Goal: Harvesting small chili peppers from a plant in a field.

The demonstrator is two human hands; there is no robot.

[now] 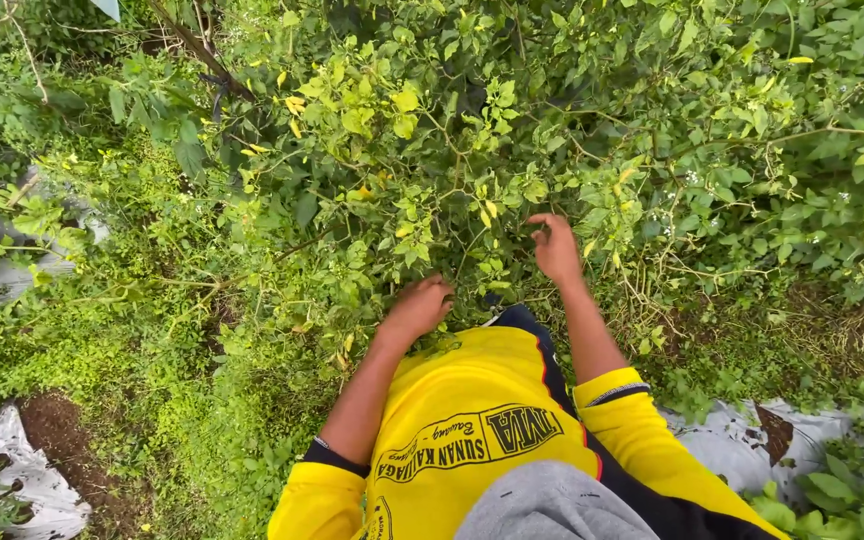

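A leafy green bush [472, 130] with small yellowish leaves and thin pale pods fills the upper middle of the view. My left hand [417, 305] reaches into its lower foliage with the fingers curled down among the leaves, so its grasp is hidden. My right hand [557, 248] is raised a little higher and to the right, with fingers bent in among thin twigs. Whether it holds one is unclear. Both arms come out of yellow sleeves [642, 420], and my yellow shirt [472, 420] shows below.
Low weeds [132, 340] cover the ground to the left. Silver plastic mulch sheets lie at the lower left [22, 480] and lower right [742, 440], with bare dark soil [62, 425] between. More bushes [812, 180] stand to the right.
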